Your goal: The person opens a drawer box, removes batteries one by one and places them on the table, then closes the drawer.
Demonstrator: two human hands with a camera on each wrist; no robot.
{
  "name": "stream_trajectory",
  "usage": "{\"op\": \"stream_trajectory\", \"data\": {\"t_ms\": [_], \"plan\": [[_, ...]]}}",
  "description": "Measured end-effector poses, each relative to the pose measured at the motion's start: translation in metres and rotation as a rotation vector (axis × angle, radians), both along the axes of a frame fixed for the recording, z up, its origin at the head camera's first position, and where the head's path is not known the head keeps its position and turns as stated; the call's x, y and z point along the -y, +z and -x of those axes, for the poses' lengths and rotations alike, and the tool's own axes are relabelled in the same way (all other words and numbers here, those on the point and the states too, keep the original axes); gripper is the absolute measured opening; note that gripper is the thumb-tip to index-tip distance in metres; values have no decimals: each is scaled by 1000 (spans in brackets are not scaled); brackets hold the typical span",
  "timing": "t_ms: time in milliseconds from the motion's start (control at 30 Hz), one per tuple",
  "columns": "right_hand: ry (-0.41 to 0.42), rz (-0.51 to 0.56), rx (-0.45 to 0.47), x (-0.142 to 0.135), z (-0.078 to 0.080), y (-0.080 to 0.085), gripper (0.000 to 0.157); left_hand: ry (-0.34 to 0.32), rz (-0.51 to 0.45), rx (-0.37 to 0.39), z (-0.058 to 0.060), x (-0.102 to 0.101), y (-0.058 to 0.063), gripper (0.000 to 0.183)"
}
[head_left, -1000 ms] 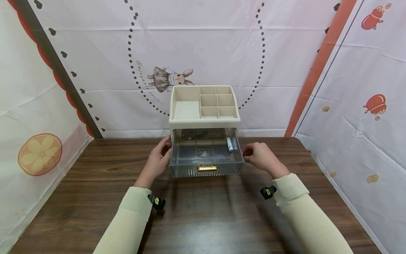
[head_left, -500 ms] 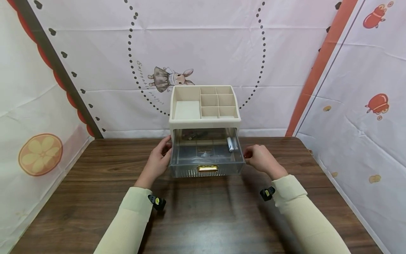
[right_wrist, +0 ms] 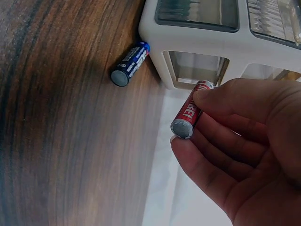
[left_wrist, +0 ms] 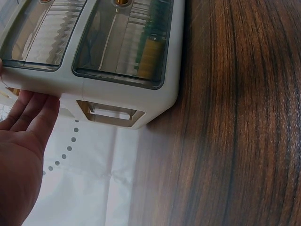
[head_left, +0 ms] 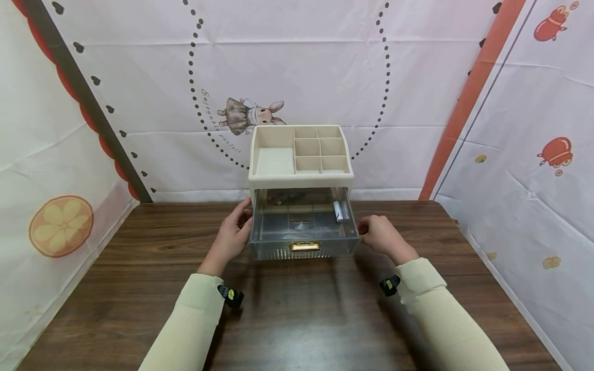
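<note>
Head view, by clock face: dark wood-grain table [head_left: 297, 324], 6 o'clock; white backdrop cloth [head_left: 297, 72], 12; dressed-rabbit print [head_left: 246, 116], 11; coral stripe [head_left: 473, 98], 2; red print [head_left: 555, 151], 3; citrus-slice print [head_left: 61, 226], 9.

"Enjoyable perfect" — on the white backdrop [head_left: 297, 77], "BEI" — on the red battery [right_wrist: 189, 113], print on the blue battery [right_wrist: 130, 63] illegible

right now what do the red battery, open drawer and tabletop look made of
Red battery: probably metal under a glossy printed wrap; silvery end shows. Open drawer: likely plastic, glossy; smoky see-through walls. Tabletop: wood or laminate, semi-gloss; grain and reflections show.
</note>
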State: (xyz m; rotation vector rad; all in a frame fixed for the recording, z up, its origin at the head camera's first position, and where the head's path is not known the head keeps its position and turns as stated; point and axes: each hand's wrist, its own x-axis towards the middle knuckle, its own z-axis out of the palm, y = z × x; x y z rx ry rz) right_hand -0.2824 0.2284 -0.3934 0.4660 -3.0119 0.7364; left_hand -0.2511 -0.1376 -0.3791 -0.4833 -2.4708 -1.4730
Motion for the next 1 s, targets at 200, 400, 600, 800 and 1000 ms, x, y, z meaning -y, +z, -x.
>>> {"op": "stream_trajectory", "data": {"t_ms": [200, 400, 600, 800, 1000], "plan": [[-6, 0, 15, 1, 2, -6, 13, -7, -11, -2, 0, 1, -2, 46], [1, 13, 31, 3, 3, -11, 15, -4, -6, 2, 0, 1, -2, 46], [12, 21, 30, 4, 4, -16, 14, 5, -4, 6, 1, 1, -2, 46], [31, 14, 1, 5, 4, -22, 10, 9, -5, -6, 1, 1, -2, 45], [39, 1, -34, 5, 6, -25, 4, 1, -10, -17, 1, 1, -2, 45]]}}
